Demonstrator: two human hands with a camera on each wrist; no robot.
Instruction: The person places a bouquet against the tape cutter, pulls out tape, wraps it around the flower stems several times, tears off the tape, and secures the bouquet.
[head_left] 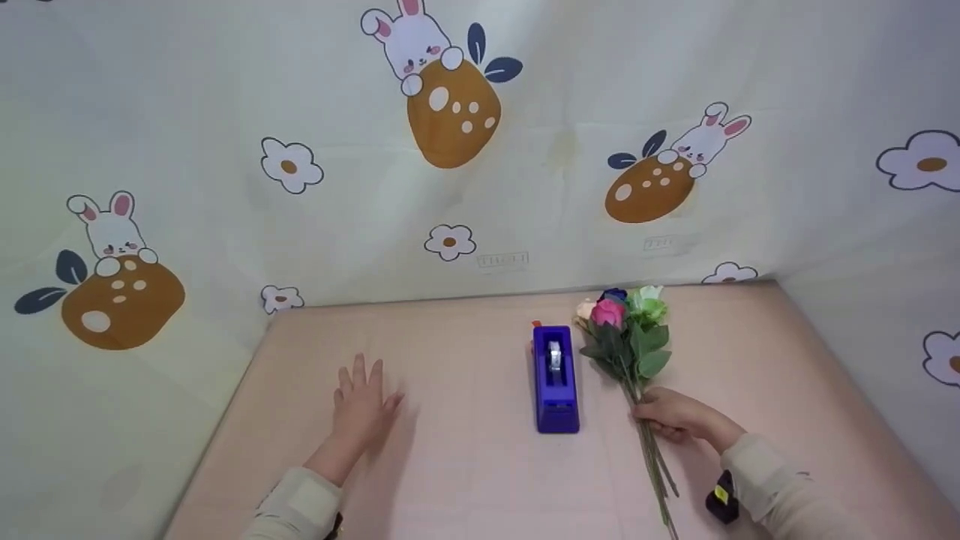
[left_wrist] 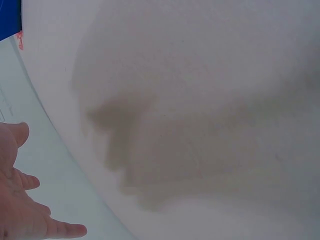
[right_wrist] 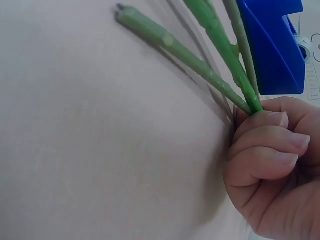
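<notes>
Pink table point(head_left: 465, 472), lower half of frame.
Flower bunch point(head_left: 621, 352), right of centre; blue tape dispenser point(head_left: 556, 396), just beside it, lower centre; right hand point(head_left: 681, 415), lower right, fingers curled around the stems point(right_wrist: 224, 50); left hand point(head_left: 361, 409), lower left, fingers spread.

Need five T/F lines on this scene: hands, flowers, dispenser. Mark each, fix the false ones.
1. The right hand holds the bouquet by its stems. True.
2. The left hand also grips a stem. False: its fingers are spread and it holds nothing.
3. In the head view, the dispenser is between the two hands. True.
4. In the head view, the bouquet is left of the dispenser. False: it is to the right.
5. Every bloom is pink. False: a dark blue bloom shows beside a pink one.
</notes>
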